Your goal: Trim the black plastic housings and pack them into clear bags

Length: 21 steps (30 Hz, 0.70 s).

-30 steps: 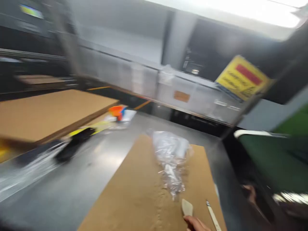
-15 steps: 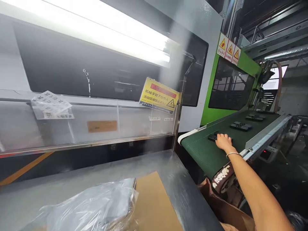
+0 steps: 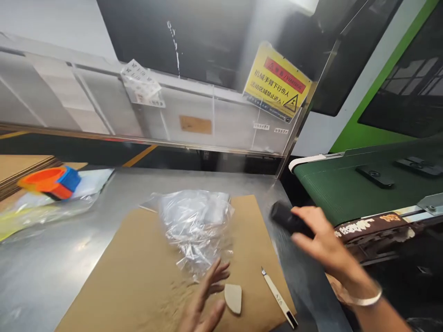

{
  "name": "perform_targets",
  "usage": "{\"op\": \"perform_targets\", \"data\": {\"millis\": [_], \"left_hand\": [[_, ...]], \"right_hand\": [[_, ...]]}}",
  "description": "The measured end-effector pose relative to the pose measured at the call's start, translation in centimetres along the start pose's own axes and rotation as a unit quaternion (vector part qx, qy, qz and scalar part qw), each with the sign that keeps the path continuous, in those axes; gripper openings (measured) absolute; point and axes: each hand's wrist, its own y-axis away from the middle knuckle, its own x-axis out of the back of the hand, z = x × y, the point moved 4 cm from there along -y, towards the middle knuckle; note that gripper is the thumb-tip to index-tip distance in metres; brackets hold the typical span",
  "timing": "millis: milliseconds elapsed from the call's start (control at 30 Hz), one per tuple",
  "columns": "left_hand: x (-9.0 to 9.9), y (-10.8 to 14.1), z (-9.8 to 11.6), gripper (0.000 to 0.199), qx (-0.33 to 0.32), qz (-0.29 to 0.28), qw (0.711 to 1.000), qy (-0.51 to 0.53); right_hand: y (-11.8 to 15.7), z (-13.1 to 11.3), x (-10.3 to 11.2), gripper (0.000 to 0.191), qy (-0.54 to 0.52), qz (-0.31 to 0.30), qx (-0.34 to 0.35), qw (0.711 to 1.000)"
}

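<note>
My right hand point(image 3: 321, 237), with a pale bangle at the wrist, grips a black plastic part point(image 3: 285, 218) over the bench between the cardboard and the conveyor. The part is blurred and partly covered by the fingers. Low in the view, my left hand point(image 3: 207, 302) is open, fingers spread, over a brown cardboard sheet point(image 3: 121, 267). Just right of its fingertips lies a small beige piece with one rounded side point(image 3: 233, 297). A white-handled craft knife point(image 3: 278, 295) marked A26 rests farther right. Behind my left hand sits a crumpled clear plastic bag point(image 3: 195, 221).
A green conveyor belt point(image 3: 321, 191) on the right carries a flat black part point(image 3: 375, 176) and another black part point(image 3: 418, 166). An orange and blue holder point(image 3: 51, 182) stands left on the metal bench point(image 3: 79, 244). A clear panel with a yellow warning sign point(image 3: 278, 85) borders the back.
My right hand has lifted a black part off the conveyor and carried it left over the bench. My left hand has come into view. The camera has turned down and left.
</note>
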Motion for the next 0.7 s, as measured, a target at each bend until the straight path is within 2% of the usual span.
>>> {"op": "perform_targets", "data": {"millis": [67, 100, 133, 167, 233, 300, 367, 467, 533, 567, 633, 700], "left_hand": [[-2.1, 0.3, -0.1, 0.07, 0.001, -0.001, 0.993, 0.119], [-2.8, 0.5, -0.3, 0.071, 0.018, 0.006, 0.986, 0.165], [-3.0, 0.9, -0.6, 0.066, 0.037, 0.025, 0.98, 0.196], [-2.9, 1.3, -0.9, 0.057, 0.053, 0.05, 0.975, 0.21], [-1.6, 2.6, -1.5, 0.041, 0.061, 0.104, 0.975, 0.189], [0.3, 4.0, -1.8, 0.036, 0.04, 0.116, 0.985, 0.124], [1.8, 5.3, -1.7, 0.037, 0.013, 0.067, 0.996, 0.052], [3.2, 6.8, -1.2, 0.043, -0.033, -0.022, 0.999, -0.034], [3.7, 7.6, -0.7, 0.049, -0.062, -0.052, 0.994, -0.074], [3.8, 7.9, -0.5, 0.052, -0.071, -0.06, 0.992, -0.09], [4.0, 8.4, -0.2, 0.055, -0.073, -0.07, 0.987, -0.121], [3.9, 8.7, -0.1, 0.055, -0.062, -0.082, 0.984, -0.147]], "right_hand": [[3.7, -8.1, -4.1, 0.055, -0.143, -0.034, 0.124, 0.981], [5.3, -11.2, -5.9, 0.059, -0.182, -0.022, 0.154, 0.971], [6.7, -13.5, -7.3, 0.061, -0.215, 0.031, 0.17, 0.961], [7.8, -14.9, -8.7, 0.062, -0.239, 0.055, 0.173, 0.954], [9.1, -16.1, -11.8, 0.054, -0.288, 0.013, 0.164, 0.943], [9.5, -15.2, -14.7, 0.041, -0.277, -0.026, 0.091, 0.956], [9.7, -13.8, -17.2, 0.038, -0.227, -0.042, 0.025, 0.973], [10.2, -13.0, -20.0, 0.038, -0.211, -0.073, 0.019, 0.974], [10.7, -13.2, -20.1, 0.036, -0.232, -0.085, 0.025, 0.969], [11.0, -13.4, -19.5, 0.036, -0.245, -0.088, 0.027, 0.965], [11.2, -14.5, -16.9, 0.037, -0.292, -0.091, 0.038, 0.951], [11.2, -16.4, -13.3, 0.041, -0.379, -0.095, 0.083, 0.917]]}}
